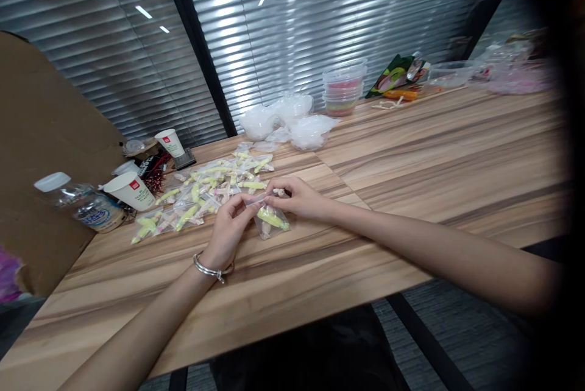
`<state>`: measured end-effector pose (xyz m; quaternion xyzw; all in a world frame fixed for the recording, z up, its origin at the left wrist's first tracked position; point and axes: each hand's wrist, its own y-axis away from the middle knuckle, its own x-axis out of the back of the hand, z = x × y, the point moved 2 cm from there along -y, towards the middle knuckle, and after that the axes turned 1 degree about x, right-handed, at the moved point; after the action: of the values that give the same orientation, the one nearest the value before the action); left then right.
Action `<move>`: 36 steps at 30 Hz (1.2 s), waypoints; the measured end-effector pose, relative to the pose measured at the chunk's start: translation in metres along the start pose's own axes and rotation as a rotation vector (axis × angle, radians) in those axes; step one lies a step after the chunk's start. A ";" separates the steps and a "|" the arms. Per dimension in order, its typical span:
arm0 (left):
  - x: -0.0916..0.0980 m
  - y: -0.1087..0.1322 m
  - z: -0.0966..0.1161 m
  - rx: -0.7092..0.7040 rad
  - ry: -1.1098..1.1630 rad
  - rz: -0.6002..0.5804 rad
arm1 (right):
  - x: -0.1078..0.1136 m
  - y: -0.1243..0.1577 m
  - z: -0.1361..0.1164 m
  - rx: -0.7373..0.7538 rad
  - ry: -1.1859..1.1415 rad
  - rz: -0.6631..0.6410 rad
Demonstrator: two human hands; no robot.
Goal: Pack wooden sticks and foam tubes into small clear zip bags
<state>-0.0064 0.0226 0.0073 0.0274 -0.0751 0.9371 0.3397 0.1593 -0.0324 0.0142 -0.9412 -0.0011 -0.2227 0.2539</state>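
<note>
A small clear plastic bag (273,226) with a yellow-green piece and a pale beige piece inside hangs between my hands, just over the table. My left hand (231,223), with a silver bangle (209,269) at its wrist, pinches the bag's top edge at the left. Fingers of my right hand (297,197) are closed on the same edge at the right. Just beyond my hands lies a spread of similar filled bags (196,193), several with yellow-green and pinkish pieces. Whether the bag's top is sealed is hidden by my fingers.
Bundles of empty clear bags (311,132) lie behind the filled ones. Stacked plastic tubs (342,89) and a green packet (395,74) stand along the blinds. At left are paper cups (130,191), a plastic bottle (98,211) and a cardboard box (41,135).
</note>
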 end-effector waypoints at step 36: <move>-0.004 0.002 0.009 -0.067 -0.161 0.038 | -0.003 0.002 -0.004 -0.002 -0.030 -0.051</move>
<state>-0.0045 0.0170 0.0151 0.0897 -0.1337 0.9352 0.3155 0.1549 -0.0360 0.0151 -0.9443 -0.0286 -0.2152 0.2474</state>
